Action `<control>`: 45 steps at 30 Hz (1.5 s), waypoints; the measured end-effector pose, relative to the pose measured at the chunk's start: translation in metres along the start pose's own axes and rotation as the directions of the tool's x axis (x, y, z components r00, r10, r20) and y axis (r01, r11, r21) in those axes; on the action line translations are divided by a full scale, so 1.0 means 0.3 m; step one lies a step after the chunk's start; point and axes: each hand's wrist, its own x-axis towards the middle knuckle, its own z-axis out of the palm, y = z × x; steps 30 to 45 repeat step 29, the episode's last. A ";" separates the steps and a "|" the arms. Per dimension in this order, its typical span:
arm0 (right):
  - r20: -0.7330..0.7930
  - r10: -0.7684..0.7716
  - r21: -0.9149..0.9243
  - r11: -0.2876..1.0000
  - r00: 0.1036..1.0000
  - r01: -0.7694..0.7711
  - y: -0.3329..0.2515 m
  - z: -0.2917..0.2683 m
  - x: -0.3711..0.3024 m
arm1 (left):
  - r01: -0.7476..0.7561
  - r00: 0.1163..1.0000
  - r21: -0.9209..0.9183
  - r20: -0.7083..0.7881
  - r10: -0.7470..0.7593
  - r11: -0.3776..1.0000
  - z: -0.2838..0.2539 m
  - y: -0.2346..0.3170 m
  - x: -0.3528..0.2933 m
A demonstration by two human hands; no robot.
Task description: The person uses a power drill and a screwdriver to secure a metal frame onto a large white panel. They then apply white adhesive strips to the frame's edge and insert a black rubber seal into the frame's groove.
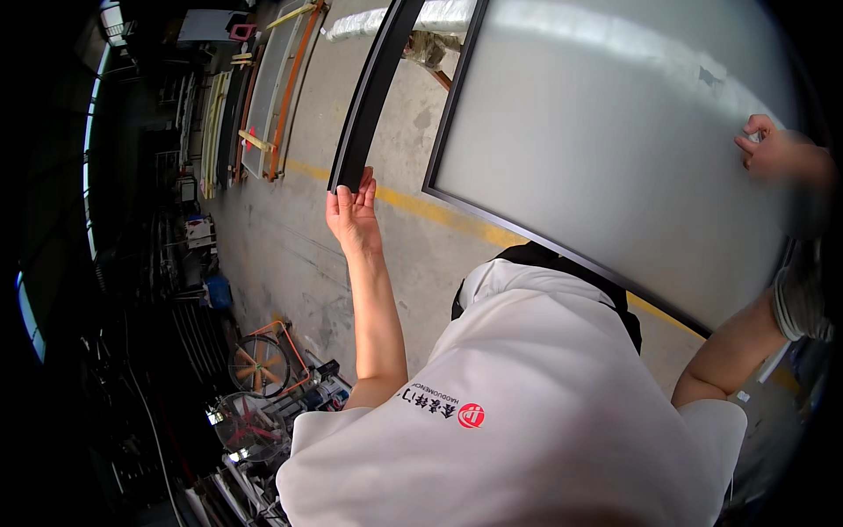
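Observation:
In my left hand [353, 215] is the lower end of a long black profile strip [364, 110], gripped between thumb and fingers; the strip runs up out of view. To its right stands a large frosted panel [606, 149] in a thin dark frame, close before my body. My right forearm reaches toward the panel's right side. A grey ribbed cuff or glove [801, 303] covers its wrist end, and the fingers of my right hand do not show. Over the panel's right part is a blurred bare hand [777, 158] with bent fingers; whose it is, I cannot tell.
Framed panels on an orange rack [279, 105] stand at the upper left. A fan with orange blades [259, 364] and other equipment are at the lower left. A yellow line [417, 206] crosses the concrete floor. A wrapped bundle [430, 48] lies beyond the strip.

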 end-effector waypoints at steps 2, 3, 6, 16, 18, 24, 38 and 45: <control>-0.046 0.263 -0.180 0.947 0.964 -0.267 0.239 0.047 -0.029 | 0.027 0.999 -0.122 0.041 -0.022 0.992 0.021 0.037 -0.033; -0.089 0.347 -0.357 0.864 0.934 -0.355 0.353 0.118 -0.028 | 0.033 0.999 -0.007 -0.004 -0.033 0.999 0.027 0.038 -0.027; 0.093 0.366 -0.704 0.682 0.926 -0.199 0.731 0.312 -0.053 | 0.046 0.999 0.007 -0.027 -0.045 0.999 0.058 0.048 -0.020; 0.183 0.081 -0.857 0.501 0.980 0.119 1.261 0.719 -0.049 | 0.127 0.986 -0.005 -0.106 -0.127 0.992 0.075 0.106 -0.040; 0.274 0.120 -0.850 0.494 0.954 0.182 1.265 0.758 -0.123 | 0.097 0.991 0.020 -0.097 -0.095 0.995 0.074 0.115 -0.023; 0.358 0.215 -0.826 0.526 0.909 0.201 1.219 0.814 -0.175 | 0.091 0.989 0.031 -0.123 -0.087 0.995 0.047 0.152 0.015; 0.429 0.159 -0.778 0.565 0.889 0.275 1.222 0.811 -0.196 | 0.178 0.965 0.038 -0.202 -0.167 0.983 -0.006 0.137 0.015; 0.429 0.159 -0.778 0.565 0.889 0.275 1.222 0.811 -0.196 | 0.178 0.965 0.038 -0.202 -0.167 0.983 -0.006 0.137 0.015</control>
